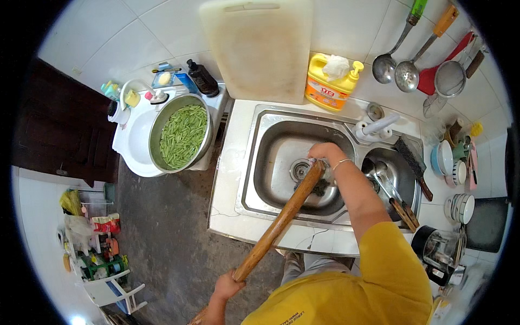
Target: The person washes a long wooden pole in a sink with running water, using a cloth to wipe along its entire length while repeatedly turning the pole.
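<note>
Wooden pole (281, 222): long, round, varnished brown. Location: slanting over the front edge of the white-topped desk (230, 189), upper end above the larger basin of the steel sink (276, 143). Handling, as judged: stiff, fairly heavy, hardly fragile; smooth finish, probably slippery if wet. Best hold: two well-spaced points along the shaft, its length making one-handed control awkward.

Left hand (228, 285): low, in front of the body; fingers wrapped round the shaft, more pole showing beyond.

Right hand (326, 153): beside the upper end, arm reaching forward over the basin, bracelet (341, 162) at the wrist; fingers bent, partly hidden; whether they grip the pole, cannot tell.

Dark clump (320, 187): in the basin, beside the pole's upper end; kind unclear.
</note>
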Available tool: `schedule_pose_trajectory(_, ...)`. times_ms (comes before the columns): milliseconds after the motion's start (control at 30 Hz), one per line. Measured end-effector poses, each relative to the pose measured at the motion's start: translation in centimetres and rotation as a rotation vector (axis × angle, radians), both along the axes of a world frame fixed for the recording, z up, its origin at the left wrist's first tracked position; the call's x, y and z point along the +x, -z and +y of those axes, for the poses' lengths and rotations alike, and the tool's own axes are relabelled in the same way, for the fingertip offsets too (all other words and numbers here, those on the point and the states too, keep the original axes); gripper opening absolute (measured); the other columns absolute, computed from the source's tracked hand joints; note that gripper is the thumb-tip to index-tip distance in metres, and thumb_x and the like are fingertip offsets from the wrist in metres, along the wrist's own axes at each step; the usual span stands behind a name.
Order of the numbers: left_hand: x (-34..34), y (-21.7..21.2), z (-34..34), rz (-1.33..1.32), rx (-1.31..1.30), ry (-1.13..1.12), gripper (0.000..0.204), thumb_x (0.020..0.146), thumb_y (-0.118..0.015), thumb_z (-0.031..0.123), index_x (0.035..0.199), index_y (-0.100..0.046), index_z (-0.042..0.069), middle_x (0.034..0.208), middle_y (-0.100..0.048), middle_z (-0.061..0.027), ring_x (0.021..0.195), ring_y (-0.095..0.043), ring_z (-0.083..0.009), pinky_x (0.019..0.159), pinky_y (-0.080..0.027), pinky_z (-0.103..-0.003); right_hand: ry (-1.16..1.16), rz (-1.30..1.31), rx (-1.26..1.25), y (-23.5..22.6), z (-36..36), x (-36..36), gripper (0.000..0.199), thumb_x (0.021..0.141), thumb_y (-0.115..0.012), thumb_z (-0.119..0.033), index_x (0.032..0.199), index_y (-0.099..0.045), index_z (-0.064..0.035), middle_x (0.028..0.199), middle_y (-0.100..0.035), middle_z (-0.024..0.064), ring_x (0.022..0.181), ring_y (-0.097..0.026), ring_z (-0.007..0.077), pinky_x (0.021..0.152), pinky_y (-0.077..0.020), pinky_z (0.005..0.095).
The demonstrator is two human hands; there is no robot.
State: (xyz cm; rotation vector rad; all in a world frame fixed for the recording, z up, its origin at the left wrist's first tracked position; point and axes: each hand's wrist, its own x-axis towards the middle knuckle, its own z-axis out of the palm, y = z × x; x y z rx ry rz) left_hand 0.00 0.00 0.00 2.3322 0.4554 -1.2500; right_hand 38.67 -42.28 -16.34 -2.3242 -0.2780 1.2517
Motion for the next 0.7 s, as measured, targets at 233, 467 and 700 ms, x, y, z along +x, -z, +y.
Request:
schedule_pose_trajectory(233, -1.9, 3.5, 0.9, 0.337, -0.485, -0.565, 0.038, 0.065, -0.077, 0.01, 0.098, -0.06, 0.002, 0.079, -0.061, -0.0061, 0.066, -0.057, -0.019, 0.061, -0.046, -0.033, 1.269, -0.107, 0.936, -3.5, 2.0, -7.1, 0.029, 0.093, -0.051, -0.036, 0.083, -0.062, -0.0105, 0.093, -0.062, 0.0053, 0.085, -0.057, 0.0165, 0.075, -0.047, 0.0345)
schedule_pose_trajectory(467, -3.4, 3.8, 1.4, 0.268, -0.346, -0.533, 0.046, 0.068, -0.078, 0.017, 0.107, -0.059, 0.001, 0.084, -0.064, -0.0088, 0.071, -0.06, -0.0236, 0.064, -0.047, -0.036, 0.649, -0.849, 0.293, -3.9, 4.3, -7.9, 0.023, 0.09, -0.053, -0.021, 0.099, -0.059, -0.0009, 0.102, -0.059, 0.0223, 0.093, -0.057, 0.0404, 0.082, -0.0474, 0.0428)
schedule_pose_trajectory(700, -1.6, 1.4, -0.5, -0.002, 0.008, -0.073, 0.059, 0.067, -0.076, 0.031, 0.115, -0.058, 0.003, 0.096, -0.065, -0.0193, 0.084, -0.064, -0.0307, 0.07, -0.048, -0.037, 0.636, -0.316, 0.1, -0.5, 2.0, -1.0, 0.041, 0.09, -0.048, -0.034, 0.095, -0.065, 0.0029, 0.095, -0.064, 0.0263, 0.086, -0.063, 0.0389, 0.081, -0.0493, 0.0457)
